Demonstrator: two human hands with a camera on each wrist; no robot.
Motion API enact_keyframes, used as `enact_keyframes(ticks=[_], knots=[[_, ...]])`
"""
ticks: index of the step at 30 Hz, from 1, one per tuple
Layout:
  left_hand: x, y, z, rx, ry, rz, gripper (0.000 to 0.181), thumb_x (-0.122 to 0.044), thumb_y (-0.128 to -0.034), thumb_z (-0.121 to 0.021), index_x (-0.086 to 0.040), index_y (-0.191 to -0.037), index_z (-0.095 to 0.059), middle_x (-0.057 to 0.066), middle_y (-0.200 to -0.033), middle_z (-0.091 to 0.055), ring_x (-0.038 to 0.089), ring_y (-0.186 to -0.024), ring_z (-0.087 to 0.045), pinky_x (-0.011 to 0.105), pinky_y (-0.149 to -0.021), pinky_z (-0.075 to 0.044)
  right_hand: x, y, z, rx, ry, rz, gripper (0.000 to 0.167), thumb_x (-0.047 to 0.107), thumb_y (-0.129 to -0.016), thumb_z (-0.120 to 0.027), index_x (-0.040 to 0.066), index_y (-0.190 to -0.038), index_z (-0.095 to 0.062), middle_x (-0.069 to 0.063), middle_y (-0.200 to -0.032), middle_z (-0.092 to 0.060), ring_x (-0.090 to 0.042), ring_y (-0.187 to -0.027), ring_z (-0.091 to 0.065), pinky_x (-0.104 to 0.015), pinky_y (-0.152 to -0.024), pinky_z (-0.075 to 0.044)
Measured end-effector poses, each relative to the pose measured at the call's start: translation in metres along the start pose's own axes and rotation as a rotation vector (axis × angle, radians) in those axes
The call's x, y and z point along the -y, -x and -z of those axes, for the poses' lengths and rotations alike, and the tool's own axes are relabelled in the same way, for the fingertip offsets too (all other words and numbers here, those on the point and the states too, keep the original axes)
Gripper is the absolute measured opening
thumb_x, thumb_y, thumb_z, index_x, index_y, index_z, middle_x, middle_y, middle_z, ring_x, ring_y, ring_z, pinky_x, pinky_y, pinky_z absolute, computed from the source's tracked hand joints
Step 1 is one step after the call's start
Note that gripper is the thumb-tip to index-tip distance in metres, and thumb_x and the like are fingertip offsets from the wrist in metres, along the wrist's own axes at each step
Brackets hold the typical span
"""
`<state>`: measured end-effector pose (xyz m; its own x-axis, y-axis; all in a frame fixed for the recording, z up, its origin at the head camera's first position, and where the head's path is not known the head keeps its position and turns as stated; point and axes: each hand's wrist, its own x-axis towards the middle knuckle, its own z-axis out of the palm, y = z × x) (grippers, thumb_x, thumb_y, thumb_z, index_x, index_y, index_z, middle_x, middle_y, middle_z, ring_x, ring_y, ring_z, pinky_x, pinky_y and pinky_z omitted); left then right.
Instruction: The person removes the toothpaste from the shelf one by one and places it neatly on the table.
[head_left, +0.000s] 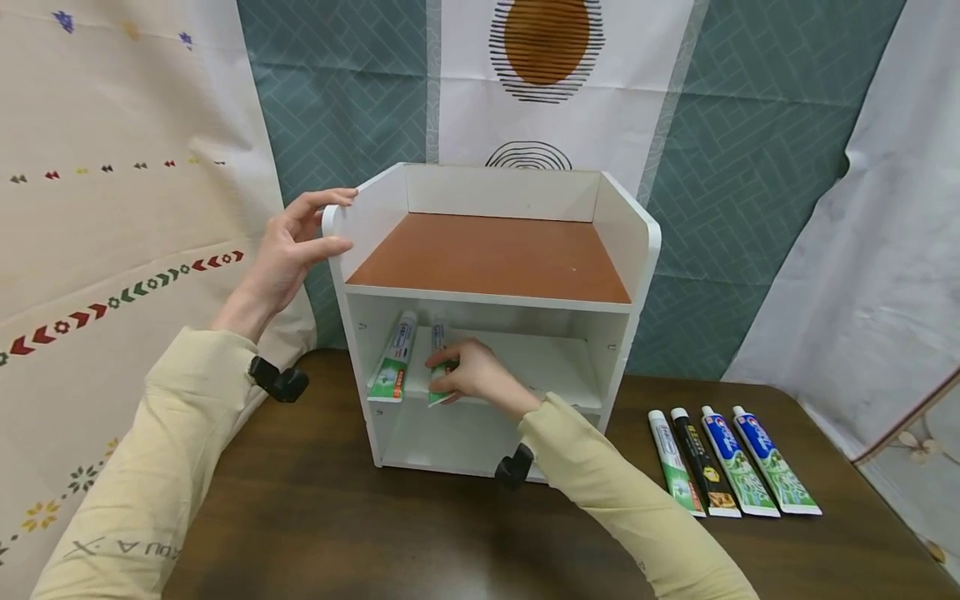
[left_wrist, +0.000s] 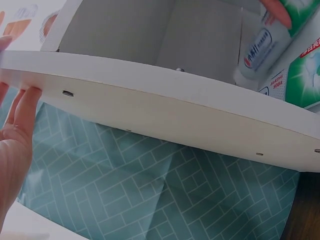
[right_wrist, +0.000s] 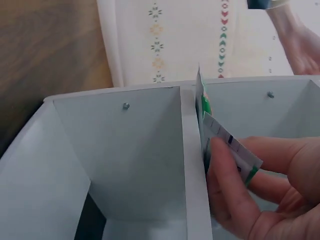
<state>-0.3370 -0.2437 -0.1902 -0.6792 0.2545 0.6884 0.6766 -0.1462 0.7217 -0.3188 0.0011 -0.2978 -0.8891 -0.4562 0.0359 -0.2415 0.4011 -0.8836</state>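
Note:
My left hand (head_left: pixel 288 242) holds the upper left side panel of a white shelf unit (head_left: pixel 487 296). In the left wrist view its fingers (left_wrist: pixel 25 107) touch the panel's outer face, and one digit laps over the edge. My right hand (head_left: pixel 480 372) pinches the flat crimped end of a green-and-white toothpaste tube (head_left: pixel 438 335) on the middle shelf. The tube's capped end points to the back, and my fingers partly cover its body. Just left of it, another green-and-white toothpaste tube (head_left: pixel 395 358) lies along the left wall, its flat end at the shelf's front edge.
On the dark wooden table (head_left: pixel 337 517), to the right of the unit, several toothpaste tubes lie in a row: a green-and-white one (head_left: pixel 675 467), a black one (head_left: pixel 705 467) and blue-and-green ones (head_left: pixel 776 462). The unit's brown top (head_left: pixel 495 254) has raised white sides. Patterned cloth (head_left: pixel 337 100) hangs behind.

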Motion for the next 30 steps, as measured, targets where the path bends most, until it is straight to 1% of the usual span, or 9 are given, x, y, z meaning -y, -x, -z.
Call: enact_keyframes(ticks=[4,9,12,16,20,25,30], knots=[[0.001,0.001,-0.001,0.006,0.012,0.0,0.037,0.012,-0.0794,-0.058,-0.005,-0.112,-0.059,0.013,-0.134,-0.039,0.03,-0.114,-0.035,0.029,-0.076,-0.046,-0.003,0.009,0.009,-0.007,-0.01,0.002,0.033,0.001,-0.076,-0.071,0.001,-0.108,-0.065,-0.011,-0.086,-0.056,-0.018,-0.065,-0.059,-0.03,-0.058,-0.051],[0.0,-0.001,-0.001,0.008,0.02,-0.01,0.037,0.013,-0.0791,-0.058,-0.005,-0.112,-0.059,0.013,-0.133,-0.039,0.029,-0.112,-0.036,0.028,-0.075,-0.046,-0.003,0.019,0.025,0.013,-0.027,0.003,0.035,0.003,-0.076,-0.072,0.002,-0.11,-0.065,-0.013,-0.09,-0.056,-0.019,-0.07,-0.058,-0.03,-0.059,-0.051],[0.0,-0.001,-0.001,0.008,0.021,-0.012,0.037,0.013,-0.0792,-0.057,-0.004,-0.112,-0.059,0.013,-0.133,-0.039,0.029,-0.113,-0.036,0.028,-0.076,-0.046,-0.005,0.026,0.035,0.048,-0.049,-0.006,0.036,0.003,-0.077,-0.071,0.003,-0.112,-0.064,-0.013,-0.094,-0.055,-0.021,-0.073,-0.058,-0.031,-0.061,-0.051],[0.0,0.0,-0.001,0.011,0.015,-0.007,0.038,0.013,-0.0795,-0.057,-0.005,-0.113,-0.059,0.013,-0.134,-0.038,0.029,-0.114,-0.035,0.029,-0.077,-0.046,-0.013,0.036,0.049,0.11,-0.103,-0.027,0.035,0.002,-0.078,-0.069,0.004,-0.113,-0.063,-0.013,-0.102,-0.054,-0.024,-0.076,-0.057,-0.034,-0.063,-0.05],[0.0,0.0,0.0,0.014,0.021,-0.003,0.039,0.013,-0.0793,-0.057,-0.005,-0.113,-0.059,0.013,-0.134,-0.038,0.03,-0.115,-0.035,0.029,-0.077,-0.045,-0.02,0.047,0.062,0.148,-0.124,-0.046,0.033,0.003,-0.079,-0.068,0.008,-0.111,-0.065,-0.013,-0.11,-0.051,-0.026,-0.077,-0.057,-0.039,-0.067,-0.049],[0.0,0.0,0.0,0.019,0.022,0.003,0.039,0.013,-0.0795,-0.057,-0.006,-0.114,-0.058,0.013,-0.135,-0.037,0.03,-0.115,-0.035,0.029,-0.077,-0.045,-0.028,0.059,0.074,0.179,-0.117,-0.041,0.031,0.004,-0.079,-0.067,0.01,-0.11,-0.066,-0.013,-0.109,-0.052,-0.026,-0.076,-0.058,-0.043,-0.069,-0.048],[0.0,0.0,0.0,0.021,0.021,-0.002,0.039,0.014,-0.0796,-0.056,-0.005,-0.114,-0.058,0.013,-0.135,-0.036,0.03,-0.115,-0.034,0.029,-0.077,-0.045,-0.033,0.07,0.082,0.235,-0.112,0.004,0.03,0.002,-0.08,-0.066,0.007,-0.11,-0.065,-0.013,-0.106,-0.055,-0.025,-0.074,-0.058,-0.042,-0.065,-0.049]])
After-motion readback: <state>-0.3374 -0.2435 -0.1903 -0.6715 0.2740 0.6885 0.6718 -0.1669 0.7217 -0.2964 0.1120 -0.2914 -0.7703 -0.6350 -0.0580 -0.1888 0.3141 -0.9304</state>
